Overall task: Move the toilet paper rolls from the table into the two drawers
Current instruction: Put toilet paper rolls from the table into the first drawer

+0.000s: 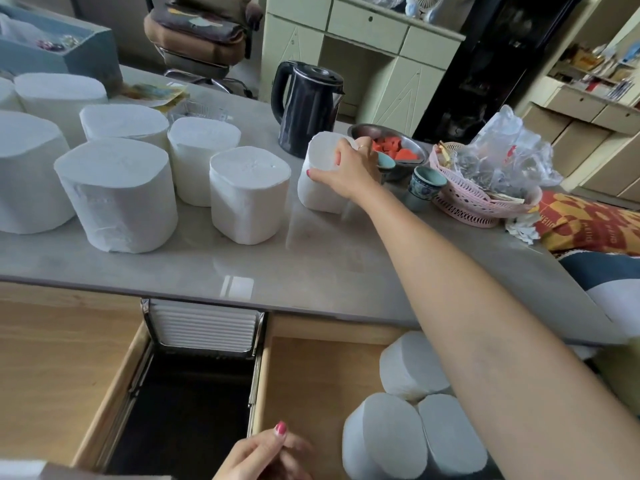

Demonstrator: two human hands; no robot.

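Several white toilet paper rolls stand on the grey table (311, 258), the nearest ones a middle roll (247, 195) and a bigger left roll (117, 195). My right hand (349, 168) reaches across and grips the rightmost roll (320, 181), which still rests on the table beside the kettle. Below the table edge, the right drawer (311, 375) is pulled out with three rolls (384, 441) lying in it. The left drawer (52, 358) is also out. My left hand (266, 455) hovers low over the right drawer's front left corner, fingers loosely curled, holding nothing.
A black kettle (308, 105), a metal bowl of red pieces (391, 147), a small cup (424, 185) and a pink basket with plastic bags (481, 195) crowd the table's right side. A dark gap with drawer rails (187, 393) separates the drawers. A blue box (69, 46) stands back left.
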